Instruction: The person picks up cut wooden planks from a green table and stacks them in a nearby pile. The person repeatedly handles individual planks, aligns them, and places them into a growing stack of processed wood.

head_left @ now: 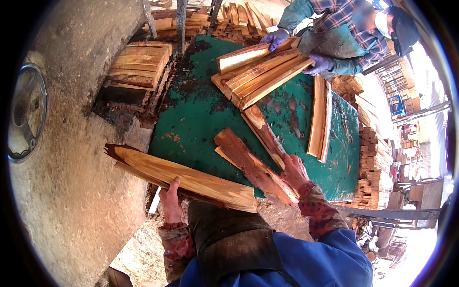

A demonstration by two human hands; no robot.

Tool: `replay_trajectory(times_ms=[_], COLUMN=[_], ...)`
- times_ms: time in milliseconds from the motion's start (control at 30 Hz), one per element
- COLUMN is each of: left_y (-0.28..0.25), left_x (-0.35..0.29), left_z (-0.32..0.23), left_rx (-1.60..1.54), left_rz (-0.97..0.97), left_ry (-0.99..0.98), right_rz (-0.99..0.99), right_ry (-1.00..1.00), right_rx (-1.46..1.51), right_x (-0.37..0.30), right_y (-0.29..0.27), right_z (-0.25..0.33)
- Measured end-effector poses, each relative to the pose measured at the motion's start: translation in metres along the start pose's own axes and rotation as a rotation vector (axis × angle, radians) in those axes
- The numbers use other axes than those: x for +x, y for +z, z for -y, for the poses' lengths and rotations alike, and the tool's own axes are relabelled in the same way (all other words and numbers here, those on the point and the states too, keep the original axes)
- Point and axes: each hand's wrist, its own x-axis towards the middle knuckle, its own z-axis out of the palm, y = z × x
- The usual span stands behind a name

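My left hand (pixel 171 203) grips the near edge of a wide pale wooden slab (pixel 191 173), its thumb on top. A second board shows under the slab at its left end; the fingers below are hidden. My right hand (pixel 295 172) is closed around the near end of a narrow bark-edged wood strip (pixel 262 128) lying slantwise on the green table (pixel 191 124). Just left of that strip lies a rough bark-covered slab (pixel 248 160), its near end by my right wrist. Farther back, several stacked boards (pixel 263 71) rest under a co-worker's hands.
Across the table stands a co-worker in purple gloves (pixel 319 64). A long slab (pixel 319 119) lies at the table's right. Stacked boards (pixel 138 64) sit on a machine at left, beside metal posts (pixel 181 26). More wood piles (pixel 370 162) line the right side.
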Motion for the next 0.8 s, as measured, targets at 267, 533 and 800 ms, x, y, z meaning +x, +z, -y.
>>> replay_trajectory(times_ms=[267, 533, 800], left_y=[-0.006, 0.004, 0.0], left_x=[0.005, -0.006, -0.001], left_z=[0.004, -0.012, -0.006], left_rx=[0.021, -0.003, -0.015], left_rz=[0.017, 0.012, 0.023], left_ry=[-0.012, -0.092, -0.008], right_rz=[-0.116, -0.168, 0.005], right_ry=[-0.102, -0.264, -0.208], right_rx=[0.104, 0.242, -0.033], right_x=[-0.02, -0.039, -0.049], right_y=[0.0, 0.007, 0.023], right_z=[-0.015, 0.037, 0.065])
